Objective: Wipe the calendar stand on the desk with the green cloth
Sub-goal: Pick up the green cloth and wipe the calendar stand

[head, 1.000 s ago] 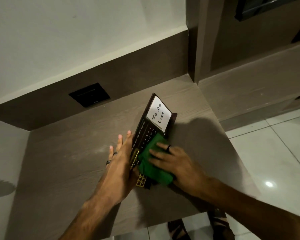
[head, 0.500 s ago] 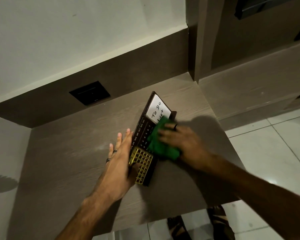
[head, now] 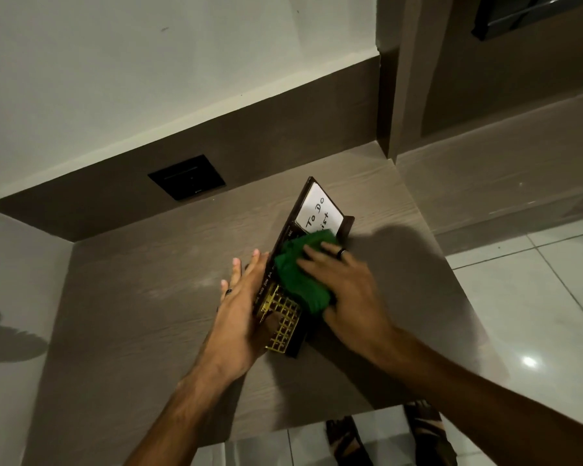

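Desk (head: pixel 148 314): our left hand (head: pixel 239 311), fingers straight, braced the calendar stand (head: pixel 283 317); right hand (head: pixel 350 290), fingers spread, pressed green cloth (head: pixel 300 280) on it.

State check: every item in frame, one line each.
calendar stand: on desk, face partly covered
green cloth: bunched, pressed against stand face
left hand: fingers straight, bracing stand's left edge
right hand: fingers straight, pressing cloth
To Do card: lower edge hidden by cloth

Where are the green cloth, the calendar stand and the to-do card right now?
green cloth (head: pixel 293 277), head view, bunched middle.
calendar stand (head: pixel 288 317), head view, gold grid at its near end.
to-do card (head: pixel 318 210), head view, white face.
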Demonstrator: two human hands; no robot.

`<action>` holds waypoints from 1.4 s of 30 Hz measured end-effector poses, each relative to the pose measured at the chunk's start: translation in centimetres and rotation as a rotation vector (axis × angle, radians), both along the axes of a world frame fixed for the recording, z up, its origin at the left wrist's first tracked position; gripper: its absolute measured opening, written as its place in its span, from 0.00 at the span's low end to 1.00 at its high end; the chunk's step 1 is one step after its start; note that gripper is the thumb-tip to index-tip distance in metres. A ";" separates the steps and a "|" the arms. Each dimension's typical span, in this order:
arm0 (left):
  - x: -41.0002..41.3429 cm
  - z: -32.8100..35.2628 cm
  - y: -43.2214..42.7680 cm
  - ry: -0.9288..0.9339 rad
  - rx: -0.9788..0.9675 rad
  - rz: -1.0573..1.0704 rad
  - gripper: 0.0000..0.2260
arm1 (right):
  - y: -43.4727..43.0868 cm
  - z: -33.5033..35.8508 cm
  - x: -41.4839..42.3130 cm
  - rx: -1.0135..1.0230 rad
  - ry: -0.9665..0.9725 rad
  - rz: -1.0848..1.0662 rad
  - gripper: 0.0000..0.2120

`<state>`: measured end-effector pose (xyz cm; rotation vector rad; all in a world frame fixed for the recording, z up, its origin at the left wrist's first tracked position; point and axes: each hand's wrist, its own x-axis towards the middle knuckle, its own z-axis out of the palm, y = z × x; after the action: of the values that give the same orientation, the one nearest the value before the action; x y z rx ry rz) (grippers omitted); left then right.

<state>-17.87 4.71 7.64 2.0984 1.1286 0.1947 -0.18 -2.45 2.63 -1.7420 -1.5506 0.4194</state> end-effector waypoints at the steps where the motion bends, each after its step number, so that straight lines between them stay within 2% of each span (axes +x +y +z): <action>1: 0.2 0.1 -0.1 -0.087 -0.106 0.073 0.38 | -0.5 0.3 -1.1 0.064 -0.072 0.100 0.34; 2: 0.2 0.6 -0.5 -0.257 -0.266 0.172 0.32 | -1.2 0.5 -1.9 0.108 -0.155 0.226 0.32; 4: 0.4 0.9 -0.6 -0.355 -0.375 0.272 0.24 | -1.3 1.2 -1.7 0.132 -0.295 0.363 0.28; 6: 0.8 0.4 0.0 -0.372 -0.404 0.308 0.30 | 0.0 1.5 -0.1 0.121 -0.353 0.353 0.28; 9: 0.2 -0.7 0.6 -0.115 -0.089 0.091 0.42 | 1.0 2.1 1.6 0.015 -0.302 0.185 0.32; 11: -0.2 -0.8 0.6 -0.061 -0.012 0.046 0.47 | 0.9 2.4 1.4 -0.028 -0.262 0.096 0.33; 14: -0.2 -0.7 -0.2 -0.083 -0.013 0.123 0.46 | 0.5 2.4 -0.1 -0.035 -0.250 0.089 0.32; 17: -1.3 -0.9 -0.5 -0.015 0.032 0.152 0.40 | 0.0 2.6 -1.1 -0.010 -0.268 0.111 0.33; 20: -0.8 -0.2 -0.8 -0.134 -0.214 0.201 0.18 | -0.9 2.9 -1.9 0.037 -0.378 0.305 0.33; 22: -0.6 0.8 -0.9 -0.285 -0.576 0.296 0.16 | -0.8 3.3 -1.6 0.075 -0.462 0.425 0.31; 23: -0.5 1.0 -0.5 -0.361 -0.654 0.358 0.17 | -0.4 3.4 -1.1 0.069 -0.470 0.415 0.30; 24: -0.8 1.3 -0.1 -0.407 -0.593 0.372 0.22 | 0.2 3.6 -0.7 0.048 -0.447 0.359 0.29; 25: -0.6 0.6 0.0 -0.367 -0.460 0.311 0.29 | 0.7 4.0 -0.3 0.018 -0.404 0.280 0.28; 26: 0.4 0.6 -0.7 -0.263 -0.345 0.216 0.34 | 0.9 4.3 -0.4 -0.005 -0.372 0.227 0.28; 27: 1.5 0.5 -1.8 -0.157 -0.354 0.254 0.35 | 0.9 4.6 -0.9 0.004 -0.365 0.222 0.29; 28: 1.3 -0.8 -1.4 -0.193 -0.319 0.294 0.32 | 0.7 4.6 -1.8 0.047 -0.385 0.274 0.29; 29: 3.9 -0.4 -1.8 -0.188 -0.380 0.415 0.27 | 0.4 4.4 -2.8 0.091 -0.415 0.368 0.29; 30: 5.7 -1.1 -2.3 -0.081 -0.250 0.469 0.23 | 0.2 4.2 -3.5 0.118 -0.423 0.459 0.28; 31: 5.9 -1.6 -2.0 -0.098 -0.197 0.523 0.19 | 0.3 4.0 -3.4 0.138 -0.422 0.500 0.27; 32: 4.1 -1.2 -1.6 -0.122 -0.334 0.475 0.17 | 0.8 3.9 -2.7 0.153 -0.418 0.482 0.28; 33: 0.9 -0.2 -1.1 -0.040 -0.274 0.391 0.18 | 1.6 3.6 -1.6 0.154 -0.400 0.414 0.29; 34: -0.9 0.0 -0.5 0.014 -0.042 0.277 0.24 | 2.4 3.2 -0.2 0.128 -0.369 0.309 0.31; 36: -2.2 -0.4 -0.4 0.038 0.013 0.094 0.39 | 3.2 2.1 2.0 0.041 -0.324 0.095 0.35; 37: -2.6 -0.8 -0.2 0.068 0.039 0.066 0.42 | 3.1 1.3 2.3 0.012 -0.326 0.037 0.36; 39: -1.6 -1.3 -0.4 0.093 0.115 0.030 0.44 | 1.7 -0.7 1.5 0.010 -0.360 0.053 0.38; 42: -2.0 -0.9 0.2 0.207 0.238 -0.008 0.47 | -1.1 -2.7 0.8 0.037 -0.371 0.246 0.37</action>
<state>-19.87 4.91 6.78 2.3768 1.2696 0.1137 0.65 -3.51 -0.10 -1.6712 -2.0350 0.1888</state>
